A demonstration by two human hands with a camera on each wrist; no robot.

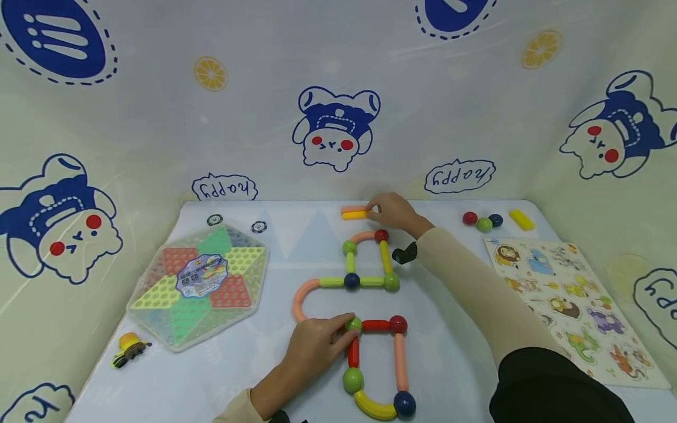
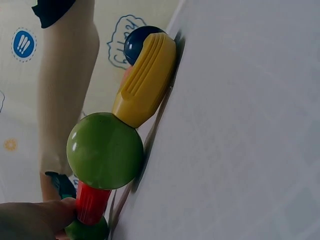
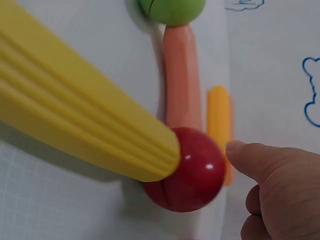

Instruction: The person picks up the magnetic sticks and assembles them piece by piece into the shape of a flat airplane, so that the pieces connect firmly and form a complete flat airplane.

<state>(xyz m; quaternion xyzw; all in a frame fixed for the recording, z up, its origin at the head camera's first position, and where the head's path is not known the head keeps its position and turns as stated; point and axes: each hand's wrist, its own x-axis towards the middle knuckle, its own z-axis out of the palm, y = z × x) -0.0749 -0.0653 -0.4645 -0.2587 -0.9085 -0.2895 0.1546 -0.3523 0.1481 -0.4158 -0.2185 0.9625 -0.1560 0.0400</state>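
A shape of magnetic rods and balls lies on the white table. Its lower loop has a green ball [image 1: 353, 324], which my left hand [image 1: 312, 346] pinches between thumb and fingers. Beside that grip, in the left wrist view, are a red rod [image 2: 92, 202], a larger-looking green ball [image 2: 105, 150] and a curved yellow rod [image 2: 147, 80]. At the far table edge my right hand [image 1: 394, 211] pinches the end of an orange rod [image 1: 353, 215]; a salmon rod [image 1: 352, 208] lies right against it. Closer in stands a red ball [image 3: 192, 170] joined to a yellow rod [image 3: 80, 95].
Left lies a hexagonal board in a clear case [image 1: 153, 317], with a small toy figure [image 1: 129, 349] near it. Loose balls [image 1: 483, 224] and a yellow block [image 1: 522, 220] sit at the back right, beyond an animal picture board [image 1: 576, 305] under my right arm.
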